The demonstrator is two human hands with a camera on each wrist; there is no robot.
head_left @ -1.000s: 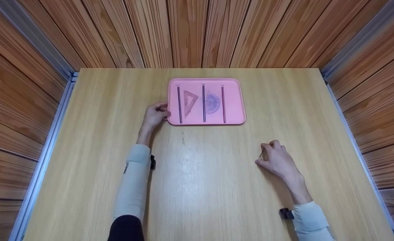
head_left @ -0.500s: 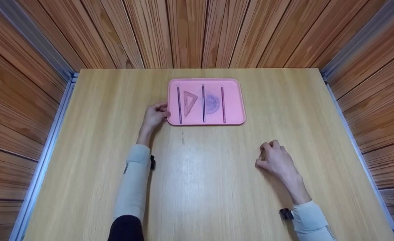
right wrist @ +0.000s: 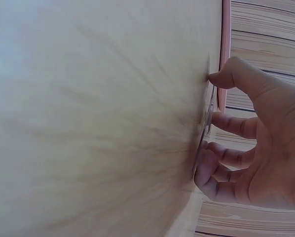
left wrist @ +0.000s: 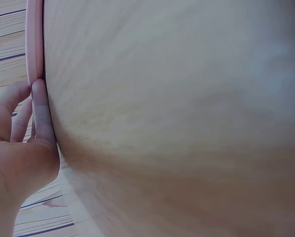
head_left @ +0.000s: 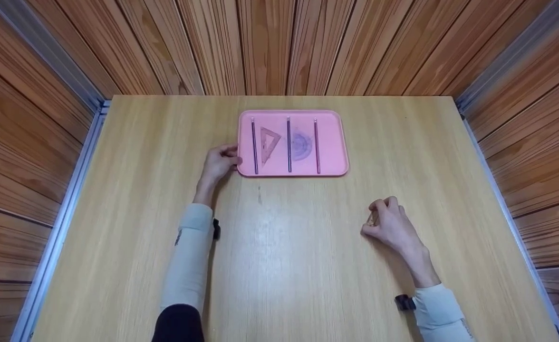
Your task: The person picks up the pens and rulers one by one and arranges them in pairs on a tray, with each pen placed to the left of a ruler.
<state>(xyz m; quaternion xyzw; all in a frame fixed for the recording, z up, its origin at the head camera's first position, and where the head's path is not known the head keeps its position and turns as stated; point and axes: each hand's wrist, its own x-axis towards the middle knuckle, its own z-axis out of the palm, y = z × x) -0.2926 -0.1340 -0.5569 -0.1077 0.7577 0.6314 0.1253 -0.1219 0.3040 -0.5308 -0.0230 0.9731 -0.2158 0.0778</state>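
Note:
A pink tray (head_left: 332,161) lies toward the back of the table. On it, three dark pencils (head_left: 317,147) lie roughly parallel, with a clear set square (head_left: 264,151) between the left two and a clear protractor (head_left: 302,147) between the right two. My left hand (head_left: 217,164) grips the tray's left rim, thumb and fingers at its edge. To the right and nearer the front, my right hand (head_left: 396,228) pinches a thin, flat, see-through piece (right wrist: 205,126) between curled fingers and thumb, low over the tabletop. The fingers hide most of it, and its kind is unclear.
The light wood table (head_left: 284,266) stretches between the two forearms. Wood-plank walls (head_left: 279,47) stand behind it and at both sides, with metal rails (head_left: 65,213) along the side edges. A small black camera (head_left: 405,302) sits on the right wrist.
Almost nothing moves. My right hand's fingers shift slightly around the see-through piece; the left hand stays at the tray's rim and the tray's contents keep their places.

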